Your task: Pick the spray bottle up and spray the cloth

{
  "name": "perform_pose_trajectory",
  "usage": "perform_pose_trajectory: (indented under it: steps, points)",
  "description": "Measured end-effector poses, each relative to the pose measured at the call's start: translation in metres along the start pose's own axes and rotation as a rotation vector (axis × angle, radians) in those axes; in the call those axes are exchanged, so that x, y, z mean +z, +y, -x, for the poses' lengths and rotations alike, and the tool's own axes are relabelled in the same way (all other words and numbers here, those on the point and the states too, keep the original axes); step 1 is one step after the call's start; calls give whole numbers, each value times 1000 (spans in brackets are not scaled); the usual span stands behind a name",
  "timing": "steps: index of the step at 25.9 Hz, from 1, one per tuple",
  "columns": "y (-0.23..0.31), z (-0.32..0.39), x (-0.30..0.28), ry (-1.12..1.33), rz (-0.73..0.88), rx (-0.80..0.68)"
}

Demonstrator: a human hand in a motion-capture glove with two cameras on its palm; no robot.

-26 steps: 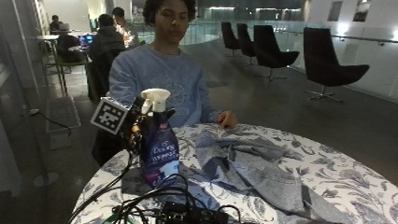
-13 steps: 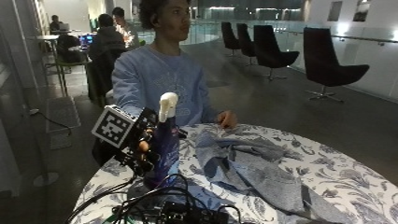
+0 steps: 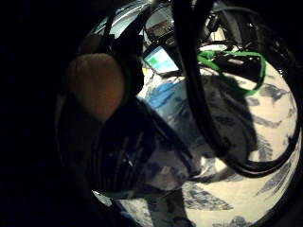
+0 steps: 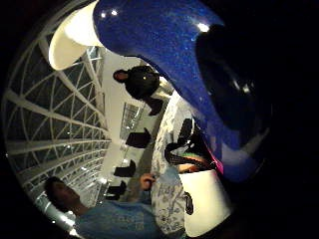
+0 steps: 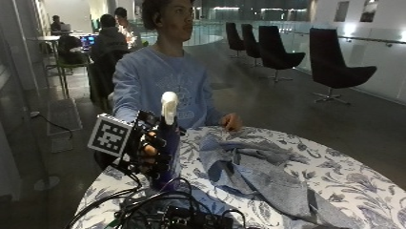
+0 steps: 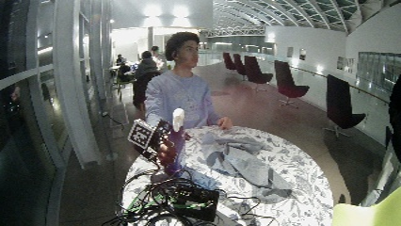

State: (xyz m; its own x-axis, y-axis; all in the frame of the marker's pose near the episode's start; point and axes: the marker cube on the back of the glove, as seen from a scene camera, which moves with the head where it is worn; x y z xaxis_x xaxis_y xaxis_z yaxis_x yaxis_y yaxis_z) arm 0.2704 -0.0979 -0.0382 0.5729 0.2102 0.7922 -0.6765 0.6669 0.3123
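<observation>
My right hand (image 5: pixel 149 152) had fingers curled round the blue bottle (image 5: pixel 166 143), held upright just off the table's (image 5: pixel 355 181) near edge, cloth (image 5: pixel 260 167) lying beside it. To spray well, I judged the white nozzle should turn toward the cloth w/ a finger on the trigger.

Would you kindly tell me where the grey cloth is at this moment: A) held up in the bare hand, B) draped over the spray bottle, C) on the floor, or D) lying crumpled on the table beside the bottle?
D: the cloth lies crumpled on the patterned table, apart from the blue spray bottle that the gloved right hand grips upright.
</observation>
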Motion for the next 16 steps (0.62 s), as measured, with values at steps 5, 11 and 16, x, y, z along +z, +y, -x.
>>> perform_pose_trajectory:
  steps: [5, 11, 16]
  points:
    - [7, 44, 16, -180, 339, 73]
    - [25, 89, 47, -191, 704, 96]
    - [31, 100, 73, -226, 787, 142]
